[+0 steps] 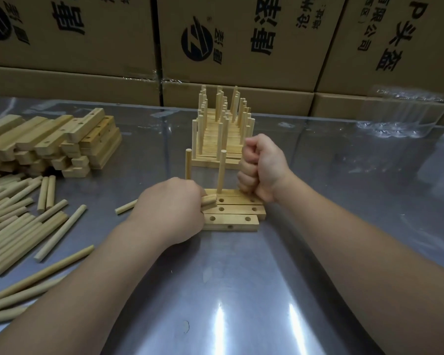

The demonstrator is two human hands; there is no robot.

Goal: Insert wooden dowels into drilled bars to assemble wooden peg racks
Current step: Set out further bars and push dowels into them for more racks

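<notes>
Far pale drilled wooden bar [235, 193] carries two upright round wooden dowels [222, 172]. Left hand [169, 203] grips spare dowels [208, 201]; right hand [263, 167] fisted over its right end, contents hidden. Next, probably: seat third dowel plumb.

Open table [318, 252] near and right; loose dowels [13, 219] left, finished racks [222, 129] behind drilled bars [237, 212]

Packing workshop, stacked cartons [236, 39] (printed), steel table [241, 290]
</notes>
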